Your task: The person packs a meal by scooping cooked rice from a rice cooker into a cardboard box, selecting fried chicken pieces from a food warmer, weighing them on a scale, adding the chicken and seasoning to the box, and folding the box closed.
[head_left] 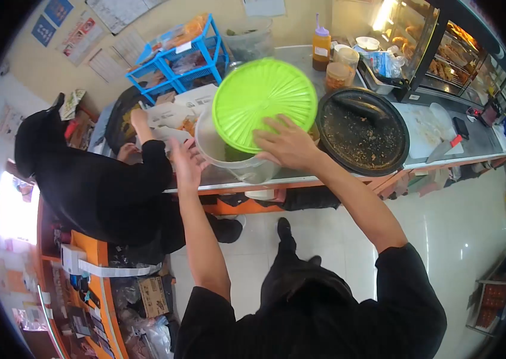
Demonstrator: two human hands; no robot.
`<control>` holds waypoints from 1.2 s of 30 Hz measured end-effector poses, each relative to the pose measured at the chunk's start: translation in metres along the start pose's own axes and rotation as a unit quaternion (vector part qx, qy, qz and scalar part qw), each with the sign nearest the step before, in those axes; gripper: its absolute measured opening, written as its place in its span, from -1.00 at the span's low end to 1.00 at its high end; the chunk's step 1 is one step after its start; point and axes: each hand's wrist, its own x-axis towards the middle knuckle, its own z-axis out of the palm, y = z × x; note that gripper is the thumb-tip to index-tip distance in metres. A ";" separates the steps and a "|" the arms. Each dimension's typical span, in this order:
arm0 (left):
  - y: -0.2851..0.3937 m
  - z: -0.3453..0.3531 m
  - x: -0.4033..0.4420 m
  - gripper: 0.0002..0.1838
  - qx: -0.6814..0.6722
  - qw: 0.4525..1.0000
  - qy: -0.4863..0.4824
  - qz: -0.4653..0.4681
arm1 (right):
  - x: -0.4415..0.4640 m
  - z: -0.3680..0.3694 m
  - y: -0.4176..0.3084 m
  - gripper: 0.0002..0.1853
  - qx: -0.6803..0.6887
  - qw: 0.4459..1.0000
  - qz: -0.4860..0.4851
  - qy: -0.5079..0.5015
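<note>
Black-sleeved shoulders [324,317] of the person fill the 6 o'clock edge, with both bare forearms reaching toward 12 o'clock over a counter [303,181]. Right hand [289,143] has its fingers spread across a bright green lid [265,96], touching it around its 5 o'clock edge. That lid lies tilted over the mouth of a clear bucket [253,172], leaving the bucket's opening partly uncovered toward 8 o'clock. Left hand [188,164] is open, fingers apart, at the bucket's 9 o'clock side; whether its fingertips touch the rim is hard to tell from this angle.

Just beside the bucket, at 3 o'clock, sits a round black pan [363,134] scattered with crumbs. Farther that way are a white cutting board [411,119] and a red-handled knife [441,151]. From the lid, a sauce bottle [321,51] stands toward 1 o'clock and blue baskets [190,75] toward 10 o'clock. At 8 o'clock, a co-worker in black [97,185] bends over the counter, 2 hands near a tray.
</note>
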 end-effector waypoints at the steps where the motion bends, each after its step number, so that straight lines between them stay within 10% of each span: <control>1: 0.010 0.008 0.008 0.07 0.031 0.999 0.017 -0.011 | 0.014 0.004 0.003 -0.56 0.036 0.996 0.012 -0.077; 3: 0.021 0.018 0.012 0.06 0.097 0.993 0.051 -0.046 | 0.034 0.011 -0.006 -0.55 0.113 0.964 0.046 -0.236; 9: -0.006 0.016 0.043 -0.48 0.163 0.986 0.034 -0.001 | 0.026 0.035 -0.046 -0.51 0.161 0.976 0.139 -0.036; 12: -0.007 0.011 0.037 -0.62 0.126 0.991 -0.010 -0.032 | 0.043 0.012 -0.013 -0.53 0.389 0.868 0.232 -0.205; 15: -0.005 -0.005 0.030 -0.69 0.028 0.997 -0.056 -0.045 | 0.042 0.023 0.016 -0.50 0.174 0.910 0.355 0.123; 17: -0.024 -0.026 0.043 -0.66 -0.036 0.993 -0.116 -0.013 | 0.036 0.082 0.029 -0.55 0.021 0.843 0.523 0.120; 18: -0.026 -0.028 0.048 -0.61 -0.028 0.989 -0.147 -0.007 | 0.035 0.058 0.045 -0.52 -0.041 0.911 0.311 -0.267; 19: -0.026 -0.027 0.052 -0.56 -0.026 0.984 -0.177 -0.018 | 0.034 0.057 0.048 -0.49 0.021 0.885 0.384 -0.264; 22: -0.034 -0.028 0.063 -0.50 -0.064 0.988 -0.124 -0.067 | 0.042 0.042 0.027 -0.38 0.183 0.775 0.598 -0.091; 25: -0.031 -0.027 0.023 -0.52 -0.039 0.995 -0.093 0.017 | 0.017 0.008 0.032 -0.32 0.246 0.772 0.576 -0.109; 32: -0.015 0.015 -0.230 -0.40 0.006 0.980 -0.085 0.177 | -0.109 -0.093 -0.132 -0.46 0.474 0.586 0.613 0.238; 36: -0.080 0.012 -0.246 -0.40 0.120 0.987 -0.111 -0.007 | -0.211 -0.123 -0.205 -0.60 0.349 0.537 0.747 0.180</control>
